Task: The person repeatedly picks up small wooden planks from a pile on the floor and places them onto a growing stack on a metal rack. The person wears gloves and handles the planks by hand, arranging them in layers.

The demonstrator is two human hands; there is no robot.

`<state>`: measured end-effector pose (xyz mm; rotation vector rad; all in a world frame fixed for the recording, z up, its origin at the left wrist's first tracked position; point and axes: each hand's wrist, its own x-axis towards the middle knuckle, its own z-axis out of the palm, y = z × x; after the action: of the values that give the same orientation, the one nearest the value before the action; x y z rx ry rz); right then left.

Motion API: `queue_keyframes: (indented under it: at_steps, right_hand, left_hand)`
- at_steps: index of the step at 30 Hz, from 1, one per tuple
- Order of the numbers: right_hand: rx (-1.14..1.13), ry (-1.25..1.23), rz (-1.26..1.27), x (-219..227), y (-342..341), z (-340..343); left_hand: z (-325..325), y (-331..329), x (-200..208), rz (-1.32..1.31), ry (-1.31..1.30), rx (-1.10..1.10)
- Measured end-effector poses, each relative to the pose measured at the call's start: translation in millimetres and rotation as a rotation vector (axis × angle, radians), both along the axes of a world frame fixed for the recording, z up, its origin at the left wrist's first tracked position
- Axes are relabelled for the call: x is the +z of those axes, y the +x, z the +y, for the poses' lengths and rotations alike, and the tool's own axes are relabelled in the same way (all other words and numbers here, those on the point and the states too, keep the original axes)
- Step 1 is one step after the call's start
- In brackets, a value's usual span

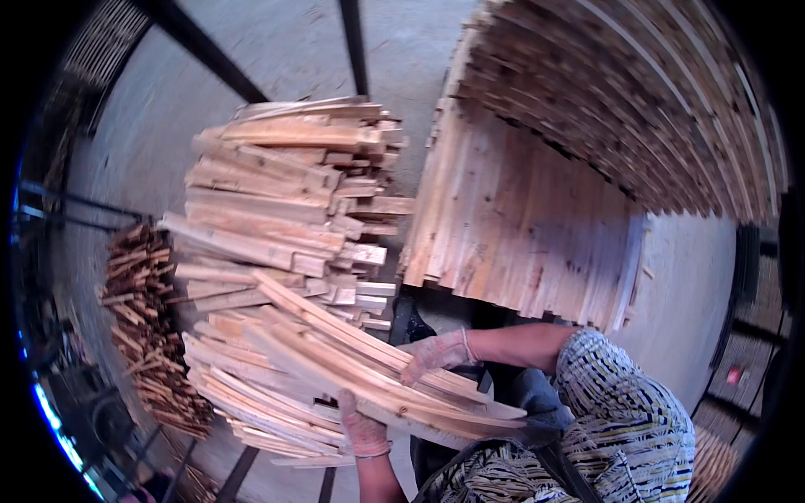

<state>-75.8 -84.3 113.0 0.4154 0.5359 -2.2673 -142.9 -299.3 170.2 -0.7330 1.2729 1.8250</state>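
Note:
Both hands hold a bundle of long pale wooden strips [335,348] slantwise before my body, its near end against my waist. My left hand [366,429], in a light stained glove, closes round the bundle's lower side, thumb up along the edge. Across the upper side, my right hand [438,355], gloved alike, has its fingers bent over the strips. Under and beyond the bundle lies a large pile of loose wooden strips [260,210], most running left to right with uneven ends.
To the right, a layer of boards laid side by side [520,218] adjoins a tall stack of boards [604,101]. A heap of darker wood scraps [142,327] lies at the left. Dark metal bars [201,50] cross above the concrete floor [293,42] beyond the pile.

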Motion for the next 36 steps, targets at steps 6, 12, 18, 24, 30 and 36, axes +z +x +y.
queue_keyframes:
  at_steps: [6,12,18,24,30,36]
  right_hand:
    - [0.037,0.341,0.320,73,23,89]
    - [-0.275,0.885,0.297,124,118,160]
    - [-0.897,1.170,0.343,129,223,228]
    - [-0.956,1.555,0.300,118,290,261]
    - [-0.990,1.717,0.143,0,310,247]
    - [-1.010,1.533,0.058,33,332,267]
  left_hand:
    - [32,-8,55,0.235,0.212,-0.100]
    - [215,59,108,0.477,0.211,-0.448]
    - [328,111,108,0.669,0.385,-0.796]
    - [380,147,54,0.660,0.259,-1.101]
    - [393,151,-68,0.963,0.060,-1.637]
    - [433,198,-30,0.687,0.235,-1.534]
